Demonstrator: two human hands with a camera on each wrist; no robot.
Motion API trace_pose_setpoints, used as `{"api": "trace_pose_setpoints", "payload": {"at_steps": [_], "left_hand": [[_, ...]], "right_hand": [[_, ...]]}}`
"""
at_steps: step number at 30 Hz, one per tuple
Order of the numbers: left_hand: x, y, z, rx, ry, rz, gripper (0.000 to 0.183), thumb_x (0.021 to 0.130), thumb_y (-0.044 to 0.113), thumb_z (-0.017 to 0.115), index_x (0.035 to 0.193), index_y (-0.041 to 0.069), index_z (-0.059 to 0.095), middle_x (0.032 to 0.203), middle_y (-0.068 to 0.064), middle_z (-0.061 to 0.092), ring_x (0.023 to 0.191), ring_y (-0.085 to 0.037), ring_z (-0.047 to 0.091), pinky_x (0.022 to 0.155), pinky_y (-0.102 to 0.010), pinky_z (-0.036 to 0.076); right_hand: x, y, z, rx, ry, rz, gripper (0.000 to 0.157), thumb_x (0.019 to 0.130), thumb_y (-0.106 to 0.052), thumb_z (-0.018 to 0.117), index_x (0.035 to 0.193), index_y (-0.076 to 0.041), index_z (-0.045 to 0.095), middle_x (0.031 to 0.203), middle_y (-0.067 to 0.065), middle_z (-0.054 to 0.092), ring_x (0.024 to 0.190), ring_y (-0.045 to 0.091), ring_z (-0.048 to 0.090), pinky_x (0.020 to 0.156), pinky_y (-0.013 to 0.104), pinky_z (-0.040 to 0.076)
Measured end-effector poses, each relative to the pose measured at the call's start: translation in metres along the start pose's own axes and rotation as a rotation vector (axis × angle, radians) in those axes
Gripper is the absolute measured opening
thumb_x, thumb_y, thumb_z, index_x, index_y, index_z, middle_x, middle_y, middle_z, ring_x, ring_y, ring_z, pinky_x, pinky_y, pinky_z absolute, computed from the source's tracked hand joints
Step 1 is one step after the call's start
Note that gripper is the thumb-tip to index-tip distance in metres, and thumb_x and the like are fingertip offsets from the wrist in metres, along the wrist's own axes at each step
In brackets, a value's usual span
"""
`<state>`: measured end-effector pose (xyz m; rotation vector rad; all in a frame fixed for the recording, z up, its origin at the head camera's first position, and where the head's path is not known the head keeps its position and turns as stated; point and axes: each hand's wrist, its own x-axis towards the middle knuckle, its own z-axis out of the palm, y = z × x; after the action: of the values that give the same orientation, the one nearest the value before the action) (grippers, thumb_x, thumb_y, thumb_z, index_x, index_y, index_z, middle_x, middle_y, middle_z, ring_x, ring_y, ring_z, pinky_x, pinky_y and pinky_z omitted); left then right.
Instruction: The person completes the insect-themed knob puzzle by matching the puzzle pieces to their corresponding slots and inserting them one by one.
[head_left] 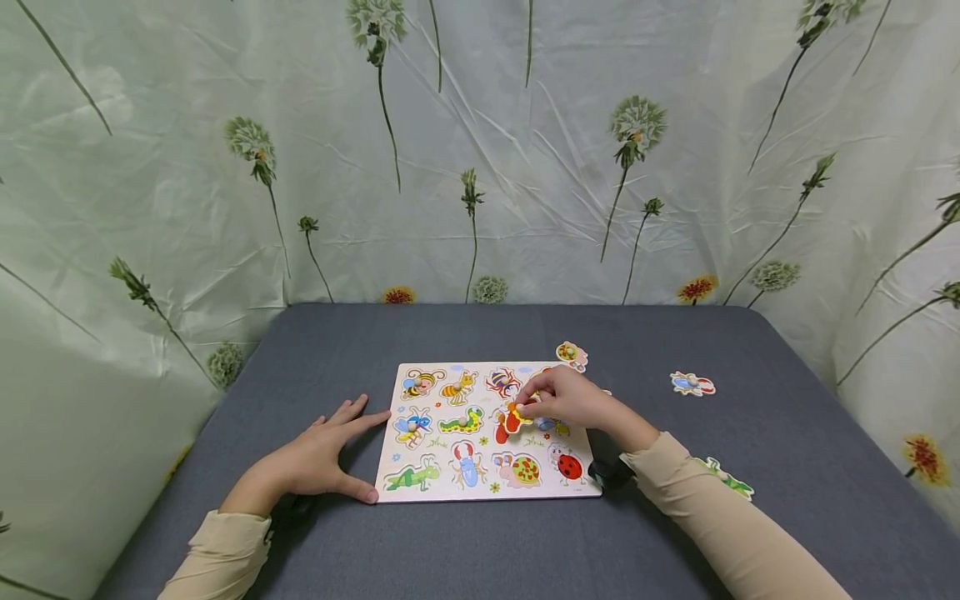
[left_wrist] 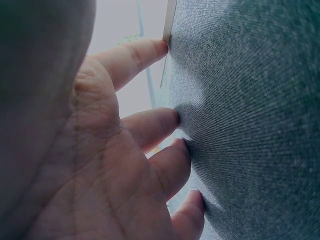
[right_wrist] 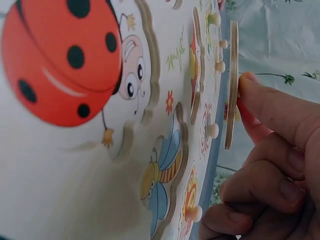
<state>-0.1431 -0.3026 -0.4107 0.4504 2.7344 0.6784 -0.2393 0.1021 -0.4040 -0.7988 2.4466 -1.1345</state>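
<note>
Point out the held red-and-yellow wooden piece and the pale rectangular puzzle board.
Red-and-yellow wooden piece (head_left: 513, 419): head view, its red area.
Pale rectangular puzzle board (head_left: 472, 496): head view, bare near edge.

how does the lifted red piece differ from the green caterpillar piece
The red piece is mainly red and yellow, while the caterpillar piece is mainly green and yellow. The red piece is raised above the board; the caterpillar piece lies flat in it. Both are puzzle pieces.
</note>
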Motion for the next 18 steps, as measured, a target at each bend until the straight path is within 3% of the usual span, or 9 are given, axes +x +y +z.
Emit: {"api": "trace_pose_setpoints", "payload": {"at_steps": [18], "left_hand": [[0.000,0.000,0.001,-0.001,-0.006,-0.011,0.119,0.067,0.058,0.099,0.167,0.026,0.043,0.178,-0.028,0.017,0.163,-0.057,0.014,0.125,-0.081,0.014]], "right_hand": [[0.012,-0.002,0.011,0.011,-0.061,0.009,0.008,0.097,-0.017,0.080,0.103,-0.012,0.083,0.053,-0.009,0.037,0.050,0.008,0.030,0.053,0.021,0.031]]}}
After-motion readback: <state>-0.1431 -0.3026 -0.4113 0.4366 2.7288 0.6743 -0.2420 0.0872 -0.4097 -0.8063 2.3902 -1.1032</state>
